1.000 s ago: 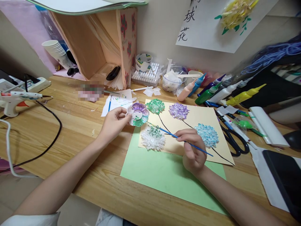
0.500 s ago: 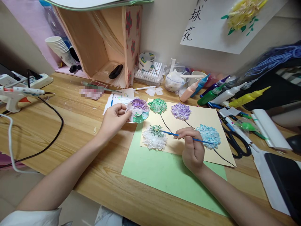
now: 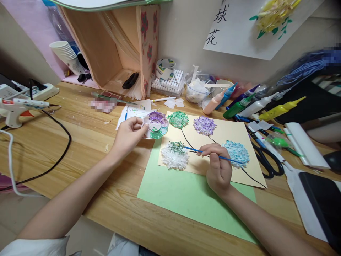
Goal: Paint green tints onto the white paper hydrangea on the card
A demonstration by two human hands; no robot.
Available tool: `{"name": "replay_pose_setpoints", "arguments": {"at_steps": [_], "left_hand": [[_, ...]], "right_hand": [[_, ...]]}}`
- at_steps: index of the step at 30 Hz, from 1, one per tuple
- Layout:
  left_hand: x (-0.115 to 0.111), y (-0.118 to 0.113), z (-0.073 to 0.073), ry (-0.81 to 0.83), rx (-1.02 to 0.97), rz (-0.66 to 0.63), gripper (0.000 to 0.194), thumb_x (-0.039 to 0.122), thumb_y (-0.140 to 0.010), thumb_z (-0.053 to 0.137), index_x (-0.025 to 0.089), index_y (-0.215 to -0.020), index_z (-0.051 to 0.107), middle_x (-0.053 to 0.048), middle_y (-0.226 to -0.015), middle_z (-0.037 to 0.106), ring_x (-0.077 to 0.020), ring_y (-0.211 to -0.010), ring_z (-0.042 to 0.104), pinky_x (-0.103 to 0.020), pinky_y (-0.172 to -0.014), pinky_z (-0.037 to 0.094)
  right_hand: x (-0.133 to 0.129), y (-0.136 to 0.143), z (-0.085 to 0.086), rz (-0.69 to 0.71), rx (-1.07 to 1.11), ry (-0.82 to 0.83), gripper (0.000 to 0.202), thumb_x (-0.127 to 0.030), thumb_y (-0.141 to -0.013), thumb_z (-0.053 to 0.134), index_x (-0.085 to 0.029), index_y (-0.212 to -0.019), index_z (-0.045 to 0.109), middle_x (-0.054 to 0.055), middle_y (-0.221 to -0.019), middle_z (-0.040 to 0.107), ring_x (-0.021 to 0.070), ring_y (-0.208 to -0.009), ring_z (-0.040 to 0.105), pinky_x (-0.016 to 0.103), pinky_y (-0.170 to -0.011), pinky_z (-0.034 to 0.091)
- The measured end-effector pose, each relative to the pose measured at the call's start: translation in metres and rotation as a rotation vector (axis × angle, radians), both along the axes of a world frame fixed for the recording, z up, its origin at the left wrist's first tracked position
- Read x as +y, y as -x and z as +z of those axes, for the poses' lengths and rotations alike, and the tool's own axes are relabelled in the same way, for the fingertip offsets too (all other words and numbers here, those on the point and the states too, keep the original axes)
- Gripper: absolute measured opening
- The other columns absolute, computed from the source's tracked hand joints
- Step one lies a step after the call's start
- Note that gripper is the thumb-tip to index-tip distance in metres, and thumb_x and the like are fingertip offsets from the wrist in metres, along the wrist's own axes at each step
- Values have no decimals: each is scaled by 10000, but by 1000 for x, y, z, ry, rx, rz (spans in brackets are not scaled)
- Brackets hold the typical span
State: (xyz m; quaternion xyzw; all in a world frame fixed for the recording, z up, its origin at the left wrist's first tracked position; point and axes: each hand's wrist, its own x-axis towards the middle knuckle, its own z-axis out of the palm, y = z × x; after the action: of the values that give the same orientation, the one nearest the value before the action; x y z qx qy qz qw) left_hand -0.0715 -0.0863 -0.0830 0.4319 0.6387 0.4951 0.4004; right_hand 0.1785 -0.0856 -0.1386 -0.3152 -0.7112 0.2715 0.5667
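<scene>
My left hand (image 3: 131, 132) is closed on the edge of a flower-shaped paint palette (image 3: 155, 125) with purple, green and bluish paint in its wells. In my right hand (image 3: 218, 167) is a thin blue paintbrush (image 3: 193, 149), its tip at a white paper pompom flower (image 3: 173, 158) whose top is partly green. This flower is on a cream sheet (image 3: 198, 163) along with a green flower (image 3: 178, 119), a purple flower (image 3: 204, 125) and a blue flower (image 3: 237, 153). Black stem lines run from them. A light green sheet (image 3: 186, 199) lies beneath.
Paint bottles (image 3: 239, 106) and black-handled scissors (image 3: 270, 161) lie to the right. Behind stand a box of white sticks (image 3: 169, 85), a tape roll (image 3: 165, 69) and a tub of white scraps (image 3: 197, 90). A glue gun (image 3: 20, 108) with cables is at left.
Both hands hold nearly the same pose. The brush tip stays at the green part of the white flower; the whole view has shifted very slightly.
</scene>
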Motion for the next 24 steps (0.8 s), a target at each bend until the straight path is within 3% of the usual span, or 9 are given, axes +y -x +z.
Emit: {"name": "replay_pose_setpoints", "arguments": {"at_steps": [11, 24], "left_hand": [[0, -1, 1, 12, 20, 16, 200, 313, -659, 714, 181, -697, 570, 25, -572, 613, -121, -548, 587, -212, -552, 434], [0, -1, 2, 3, 18, 20, 206, 329, -669, 701, 176, -701, 567, 25, -564, 610, -120, -542, 586, -216, -557, 451]], "right_hand": [[0, 0, -2, -4, -37, 42, 223, -213, -949, 373, -227, -855, 575, 30, -761, 582, 189, -778, 570, 364, -697, 444], [2, -1, -7, -10, 132, 67, 172, -213, -927, 396, -221, -867, 557, 22, -773, 551, 184, -768, 544, 354, -686, 404]]}}
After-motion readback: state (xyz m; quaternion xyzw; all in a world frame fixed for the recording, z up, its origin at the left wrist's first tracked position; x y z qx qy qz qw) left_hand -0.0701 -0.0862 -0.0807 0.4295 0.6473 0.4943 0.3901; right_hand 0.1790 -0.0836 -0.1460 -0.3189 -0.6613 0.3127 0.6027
